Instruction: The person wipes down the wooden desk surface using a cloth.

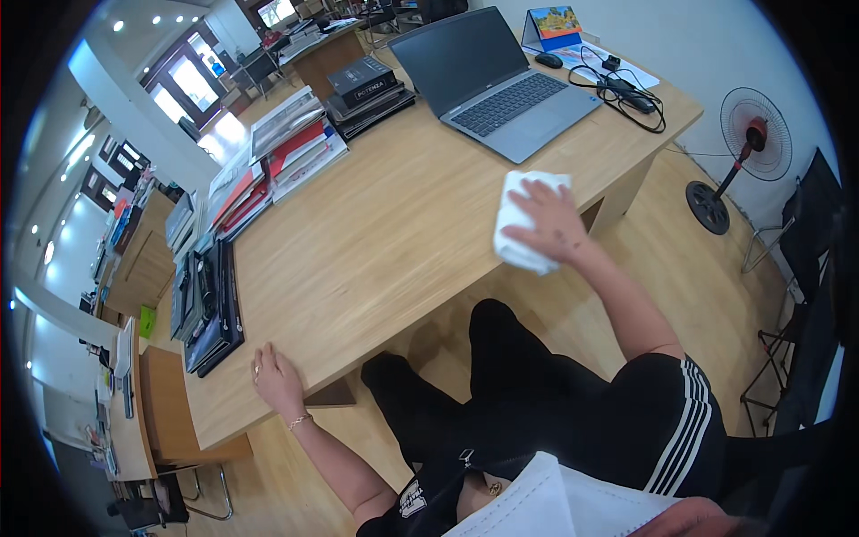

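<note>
"How do we hold our right hand [548, 224]?"
"We keep it palm down, fingers spread over the folded white cloth [513, 228]; the cloth lies at the front edge of the pale wooden desk [385, 224], near the open grey laptop [523, 116]."
"And our left hand [279, 385]?"
"We rest its fingers, slightly parted, on the desk near the front edge; a stack of flat black folders [215, 309] lies nearby."
</note>
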Available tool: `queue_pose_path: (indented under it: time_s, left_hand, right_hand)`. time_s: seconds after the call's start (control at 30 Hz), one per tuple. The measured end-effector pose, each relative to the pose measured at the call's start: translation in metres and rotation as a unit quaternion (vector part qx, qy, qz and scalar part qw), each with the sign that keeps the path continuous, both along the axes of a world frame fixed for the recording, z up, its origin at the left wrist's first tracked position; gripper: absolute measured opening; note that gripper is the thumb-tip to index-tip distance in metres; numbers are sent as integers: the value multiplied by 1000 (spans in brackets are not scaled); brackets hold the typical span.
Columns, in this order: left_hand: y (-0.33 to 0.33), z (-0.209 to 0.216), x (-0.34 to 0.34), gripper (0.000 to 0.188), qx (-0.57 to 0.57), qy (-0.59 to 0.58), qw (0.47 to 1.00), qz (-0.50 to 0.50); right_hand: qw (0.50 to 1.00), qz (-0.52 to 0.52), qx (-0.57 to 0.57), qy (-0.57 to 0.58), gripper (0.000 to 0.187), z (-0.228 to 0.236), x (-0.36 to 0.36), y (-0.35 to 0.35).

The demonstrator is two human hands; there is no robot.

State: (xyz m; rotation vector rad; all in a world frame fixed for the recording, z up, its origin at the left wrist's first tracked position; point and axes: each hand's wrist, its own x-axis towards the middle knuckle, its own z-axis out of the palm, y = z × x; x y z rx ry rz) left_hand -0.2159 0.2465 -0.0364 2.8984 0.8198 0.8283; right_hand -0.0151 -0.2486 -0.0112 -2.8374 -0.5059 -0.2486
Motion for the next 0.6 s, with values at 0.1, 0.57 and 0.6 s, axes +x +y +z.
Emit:
queue_pose_path:
  time_s: [0.1,0.57,0.6]
  left_hand:
    - [4,-3,0,36,4,-4,1000,-7]
    - [4,0,1,35,-24,-10,1000,-16]
    - [4,-1,0,35,-23,-10,1000,-16]
  right_hand:
    - [998,-61,-4,1,77,-2,27,-45]
    - [962,-272,-26,17,89,-6,173,-163]
    - [962,-271,-27,16,89,-6,178,-170]
